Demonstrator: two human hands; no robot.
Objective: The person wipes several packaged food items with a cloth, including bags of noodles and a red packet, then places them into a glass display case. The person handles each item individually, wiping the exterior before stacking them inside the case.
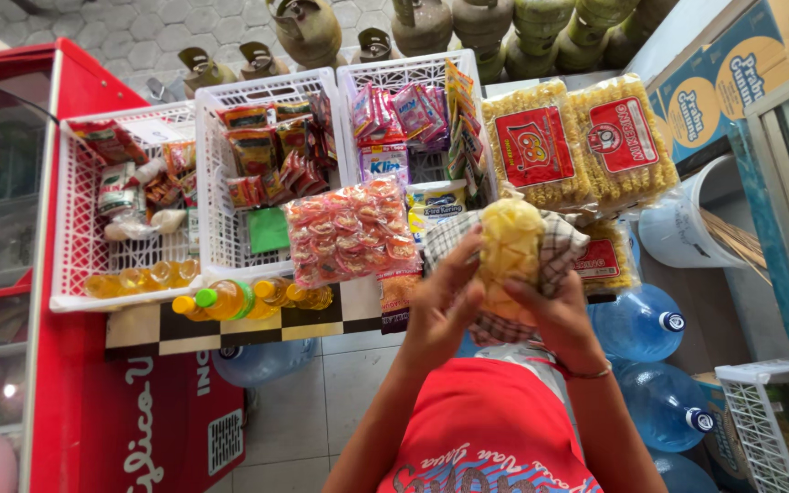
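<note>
I see left hand [440, 306] and right hand [554, 310] clamped round yellow chip bag [509, 242], checked cloth [554, 251] cradling it, probably as wrap; baskets [221, 246] behind.

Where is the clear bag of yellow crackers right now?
In the head view, right of centre, the bag of yellow crackers is held between the left hand and right hand, before the checked cloth.

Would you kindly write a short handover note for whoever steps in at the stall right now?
Left hand: grips the bag of yellow crackers from its left side.
Right hand: cups the bag from below, over a checked cloth.
Bag is held above the counter edge, near the white baskets of snack packets.
Done: bag lifted.
Left: nothing set down yet.
</note>
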